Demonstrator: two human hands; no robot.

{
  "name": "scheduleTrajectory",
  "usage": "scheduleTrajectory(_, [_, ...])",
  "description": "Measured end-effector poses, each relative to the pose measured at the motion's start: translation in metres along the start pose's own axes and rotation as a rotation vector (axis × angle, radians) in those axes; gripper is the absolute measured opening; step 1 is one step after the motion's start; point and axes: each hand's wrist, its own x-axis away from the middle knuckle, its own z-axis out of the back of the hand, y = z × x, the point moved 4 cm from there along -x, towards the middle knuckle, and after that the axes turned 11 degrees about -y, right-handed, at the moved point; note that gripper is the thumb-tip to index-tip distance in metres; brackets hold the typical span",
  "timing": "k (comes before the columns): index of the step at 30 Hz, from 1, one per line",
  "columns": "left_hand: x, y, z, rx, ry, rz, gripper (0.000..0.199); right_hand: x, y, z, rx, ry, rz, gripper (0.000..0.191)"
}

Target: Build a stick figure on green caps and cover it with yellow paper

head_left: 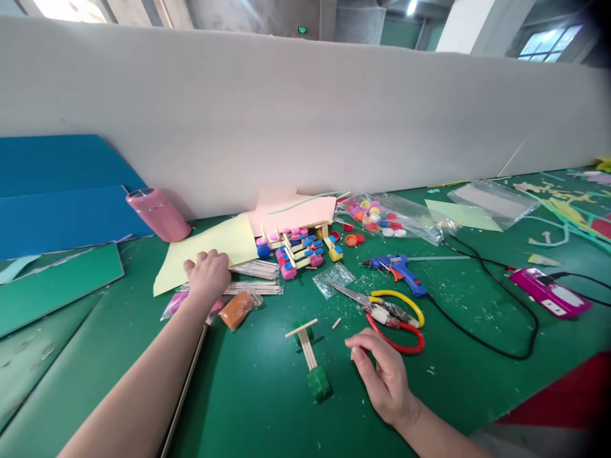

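Observation:
My left hand point(208, 275) reaches over clear packs of thin wooden sticks point(252, 288) and a bag of orange clay point(237, 310). Its fingers bend downward, and their tips are hidden. My right hand point(382, 375) is low over the table with fingers curled and thumb and index tips close together; anything between them is too small to make out. Between my hands lies a small frame of sticks point(308, 352) with a green clay block point(319, 383) at its near end and a stick across the far end. A short stick piece point(337, 323) lies near it.
Red-and-yellow-handled scissors point(382, 308) and a blue glue gun point(398, 270) lie to the right, its cord trailing toward a magenta power strip point(548, 292). Several colourful stick-and-clay models point(298, 251) stand behind. A pink cylinder point(160, 214) leans by the white partition point(286, 121).

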Motion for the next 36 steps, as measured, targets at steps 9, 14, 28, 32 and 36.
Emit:
scheduleTrajectory(9, [0.016,-0.032,0.019,0.052,0.11,0.047,0.03,-0.003,0.003,-0.003,-0.029,-0.016,-0.033,0.016])
scheduleTrajectory(14, [0.039,-0.05,0.045,0.204,0.474,0.212,0.025,-0.002,0.005,-0.003,-0.035,0.009,-0.043,0.016])
scheduleTrajectory(28, [0.181,0.022,0.03,0.401,0.885,-0.047,0.03,-0.004,-0.004,0.003,-0.125,-0.019,-0.101,0.017])
scheduleTrajectory(32, [0.176,0.027,0.015,0.347,0.774,-0.08,0.022,-0.003,-0.003,0.001,-0.133,-0.027,-0.119,0.017])
scheduleTrajectory(36, [0.171,0.027,0.009,0.322,0.731,-0.064,0.017,-0.003,0.001,-0.002,-0.136,-0.036,-0.137,0.017])
